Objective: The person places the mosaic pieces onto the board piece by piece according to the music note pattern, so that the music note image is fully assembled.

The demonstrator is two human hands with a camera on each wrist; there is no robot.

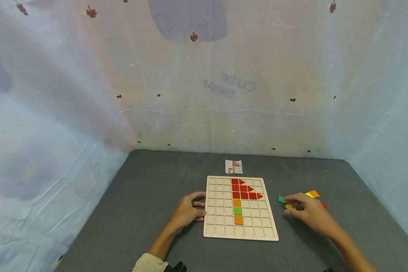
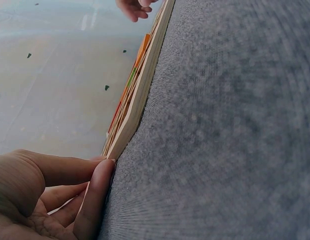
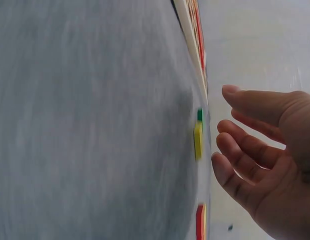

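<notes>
A square wooden grid board (image 1: 219, 221) lies on the dark table. My left hand (image 1: 186, 210) is at its left edge; in the left wrist view the thumb and forefinger (image 2: 75, 171) pinch that edge. Red square and pointed tiles (image 1: 244, 195) fill parts of the board's upper rows. Below them, orange and green tiles (image 1: 237, 211) form a column. My right hand (image 1: 309, 211) hovers over loose tiles on the right, its fingers loosely bent with nothing between them. Near its fingertips are a green tile (image 1: 281, 199) and a yellow-green tile (image 3: 198, 140). The hand partly hides other tiles.
A small printed pattern card (image 1: 234, 167) lies behind the board. Beyond the right hand are an orange tile (image 1: 314, 193), a yellow tile and a red tile (image 1: 324, 204). A patterned pale curtain (image 1: 190, 128) hangs behind and beside the table.
</notes>
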